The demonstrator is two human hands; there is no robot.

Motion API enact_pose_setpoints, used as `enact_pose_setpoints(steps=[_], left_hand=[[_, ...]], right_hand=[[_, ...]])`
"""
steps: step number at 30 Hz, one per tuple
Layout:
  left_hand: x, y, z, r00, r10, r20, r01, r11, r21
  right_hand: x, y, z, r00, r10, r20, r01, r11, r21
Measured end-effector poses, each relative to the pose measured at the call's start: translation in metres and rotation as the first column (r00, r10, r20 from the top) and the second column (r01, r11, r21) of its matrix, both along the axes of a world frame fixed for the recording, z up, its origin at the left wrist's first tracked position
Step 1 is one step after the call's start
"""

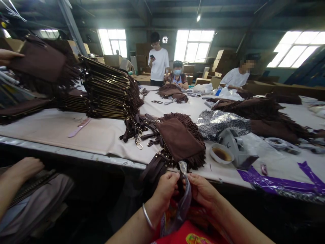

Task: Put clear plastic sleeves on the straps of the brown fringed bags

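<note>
Both my hands meet at the table's front edge around a narrow strap in clear plastic wrap (186, 196). My left hand (166, 186), with a silver bangle on the wrist, pinches it from the left. On the other side my right hand (201, 189) has its fingers closed on the same wrapped strap. The lower end hangs down over my red clothing. Just beyond my hands lies a dark brown fringed pouch (179, 139). Dark straps with metal clasps (137, 130) are heaped to its left, and more straps (154, 167) hang over the edge.
Stacked brown pouches (109, 89) stand back left. A comb (80, 128) lies before them. At right are a bowl of brown liquid (221, 153), a tape dispenser (236, 149) and purple tape (276, 181). A neighbour's hand (11, 57) holds a pouch; several people are across the table.
</note>
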State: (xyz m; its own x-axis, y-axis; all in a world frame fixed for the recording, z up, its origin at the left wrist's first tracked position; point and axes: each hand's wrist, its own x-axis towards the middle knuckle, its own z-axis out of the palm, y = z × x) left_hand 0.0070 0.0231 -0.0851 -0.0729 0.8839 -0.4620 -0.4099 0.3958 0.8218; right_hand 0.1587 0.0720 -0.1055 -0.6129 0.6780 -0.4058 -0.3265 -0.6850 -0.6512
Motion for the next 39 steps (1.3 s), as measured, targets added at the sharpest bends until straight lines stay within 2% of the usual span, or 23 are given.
enact_pose_setpoints(steps=[4, 9, 12, 18, 22, 24, 27, 30, 32, 34, 36, 39], left_hand=[[0.006, 0.003, -0.002, 0.993, -0.067, 0.094, 0.068, 0.998, -0.017], [0.004, 0.007, 0.000, 0.968, -0.059, 0.245, 0.053, 0.998, 0.030], [-0.001, 0.008, 0.003, 0.963, -0.081, 0.257, 0.075, 0.997, 0.035], [-0.010, 0.013, 0.012, 0.991, -0.087, 0.099, 0.083, 0.996, 0.039], [-0.016, 0.021, 0.018, 0.973, -0.034, -0.226, 0.052, 0.996, 0.078], [-0.021, 0.022, 0.020, 0.947, 0.026, -0.321, 0.004, 0.996, 0.090], [-0.025, 0.019, 0.018, 0.969, 0.015, -0.247, -0.016, 1.000, -0.003], [-0.021, 0.010, 0.011, 0.989, -0.116, -0.096, 0.106, 0.989, -0.100], [-0.016, 0.006, 0.006, 0.990, -0.142, 0.003, 0.142, 0.985, -0.097], [-0.011, 0.004, 0.001, 0.992, -0.112, 0.064, 0.116, 0.991, -0.064], [-0.007, 0.005, -0.002, 0.995, -0.078, 0.069, 0.081, 0.996, -0.033], [-0.006, 0.010, -0.002, 0.999, -0.039, -0.026, 0.039, 0.999, -0.002]], right_hand=[[-0.001, 0.000, -0.005, 0.999, 0.001, 0.033, -0.002, 1.000, 0.028], [-0.003, -0.003, -0.001, 1.000, 0.022, 0.019, -0.023, 0.999, 0.038], [-0.005, -0.005, 0.002, 0.999, 0.026, 0.027, -0.027, 0.999, 0.046], [-0.005, -0.006, 0.008, 0.993, 0.005, 0.116, -0.020, 0.992, 0.122], [-0.004, -0.007, 0.012, 0.979, -0.036, 0.201, -0.007, 0.978, 0.207], [-0.004, -0.007, 0.013, 0.978, -0.044, 0.206, -0.006, 0.972, 0.234], [-0.004, -0.008, 0.013, 0.981, -0.037, 0.189, -0.008, 0.973, 0.232], [-0.005, -0.008, 0.013, 0.987, -0.031, 0.157, -0.001, 0.979, 0.202], [-0.006, -0.008, 0.013, 0.989, -0.025, 0.143, -0.004, 0.980, 0.200], [-0.006, -0.008, 0.012, 0.990, -0.018, 0.137, -0.010, 0.979, 0.204], [-0.007, -0.009, 0.011, 0.990, -0.014, 0.137, -0.014, 0.979, 0.204], [-0.007, -0.009, 0.010, 0.985, -0.019, 0.170, -0.017, 0.978, 0.210]])
